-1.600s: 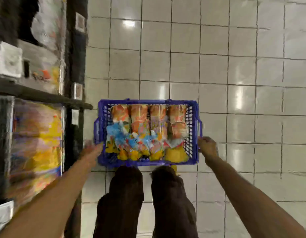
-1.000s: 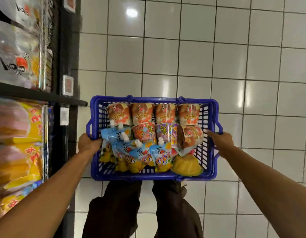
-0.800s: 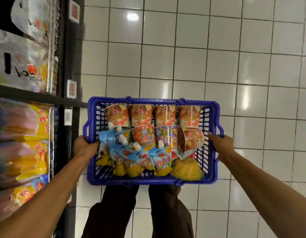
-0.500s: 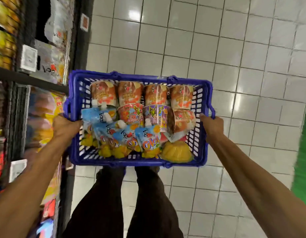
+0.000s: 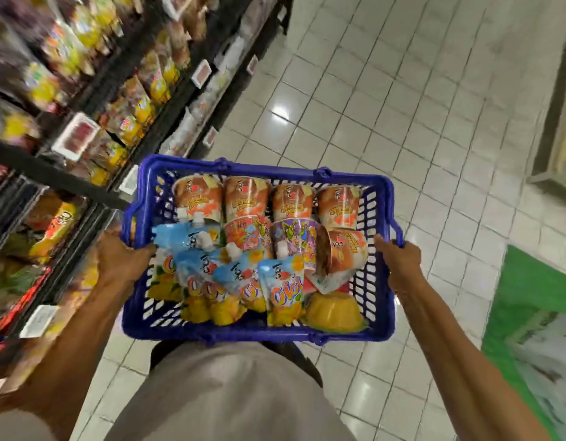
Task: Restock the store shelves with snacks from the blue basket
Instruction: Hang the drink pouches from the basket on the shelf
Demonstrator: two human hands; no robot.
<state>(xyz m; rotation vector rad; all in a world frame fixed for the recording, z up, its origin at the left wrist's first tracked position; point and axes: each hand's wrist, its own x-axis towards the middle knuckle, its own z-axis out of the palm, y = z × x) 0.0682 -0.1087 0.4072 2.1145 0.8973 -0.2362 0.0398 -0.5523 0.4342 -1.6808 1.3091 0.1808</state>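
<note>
Shelves [image 5: 94, 100] on the left are packed w/ bagged snacks and blurred, so the right gap for this stock can't be picked out yet.

Risks, as I judge them:
- Left hand [image 5: 122, 262] is closed over the left rim of the blue basket [image 5: 259, 334], right hand [image 5: 400, 261] closed over the right rim. Basket is carried in the air in front of the body, over the tiled floor [image 5: 386, 106], near the shelves but not touching. Letting go w/ either hand to pick an item could tip it.
- Pouches [image 5: 243, 278] lie loose and overlapping at the near left; a tilt could slide them out or squash them.
- One cup [image 5: 346, 249] lies on its side, mouth toward the middle, and could roll.
- No counter in view to park the basket.

Basket: blue plastic w/ slotted walls, nearly full. Four cups in the far row, more cups mid, spouted blue-and-orange pouches near left, a yellow jelly mould [image 5: 334, 315] near right.
</note>
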